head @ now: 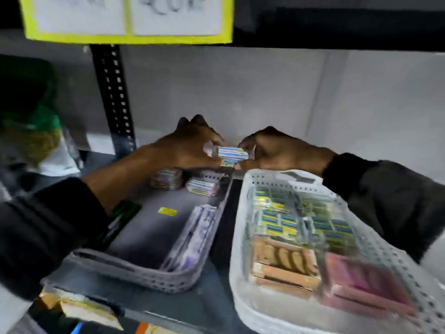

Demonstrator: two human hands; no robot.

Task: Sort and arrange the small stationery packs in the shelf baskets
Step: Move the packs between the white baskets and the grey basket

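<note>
While both hands reach deep into the shelf [212, 307], they meet over the far end of the grey basket [134, 273], each closed on one end of a small stationery pack [232, 156] with blue, white and yellow print. The left hand [190, 148] pinches the pack's left end, where a bit of clear wrapping sticks out, and the right hand [281, 150] grips its right end, so the pack hangs level between them, above the gap where the grey basket and the white basket [237, 268] sit just beside each other. Directly below the left hand, two short stacks of similar packs [185, 183] stand against the grey basket's back wall. That basket also holds long purple-printed packs [192, 235] lying along its right wall, dark green packs [118, 220] partly hidden under the left sleeve [48, 227], and a small yellow label [167, 211] on its bare floor. Nearer the camera, the white basket is crowded with blue-and-yellow packs [301, 220] at the back, a tan box [284, 263] in front of them and pink packs [366, 285] at the right, blurred. A yellow-bordered sign [130, 18] hangs from the shelf above; its writing is unreadable.
</note>
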